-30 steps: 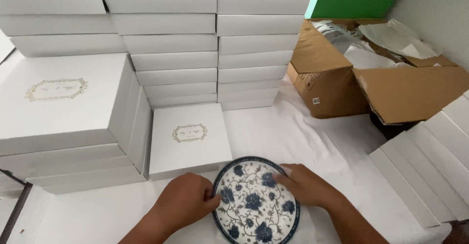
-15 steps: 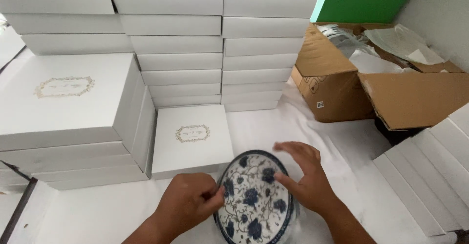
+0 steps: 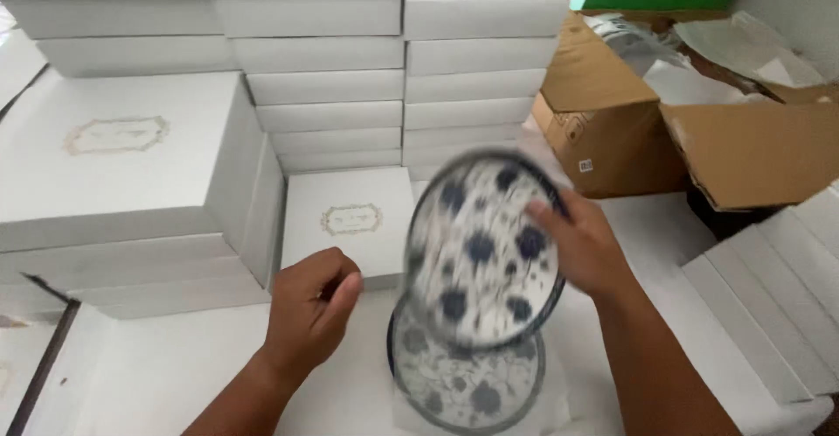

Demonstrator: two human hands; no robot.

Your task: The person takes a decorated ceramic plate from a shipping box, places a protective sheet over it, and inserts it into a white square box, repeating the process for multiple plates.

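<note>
My right hand (image 3: pixel 584 245) grips the right rim of a round white plate with blue flowers (image 3: pixel 481 248), lifted and tilted toward me, blurred by motion. Under it a second plate of the same pattern (image 3: pixel 468 384) lies flat on the white-covered table (image 3: pixel 175 375). My left hand (image 3: pixel 310 305) hovers just left of the plates with its fingers curled loosely and nothing in it. A small flat white box with a gold emblem (image 3: pixel 350 222) lies right behind my left hand.
Stacks of flat white boxes (image 3: pixel 323 69) wall the back and left; a big one with a gold emblem (image 3: pixel 114 152) tops the left stack. An open cardboard carton with wrapping paper (image 3: pixel 690 104) stands at the right rear. More white boxes (image 3: pixel 769 287) lean at the right.
My right hand has lifted the top plate up off the pile and tilted it, baring a second plate beneath. My left hand has let go of the rim and drawn back to the left.
</note>
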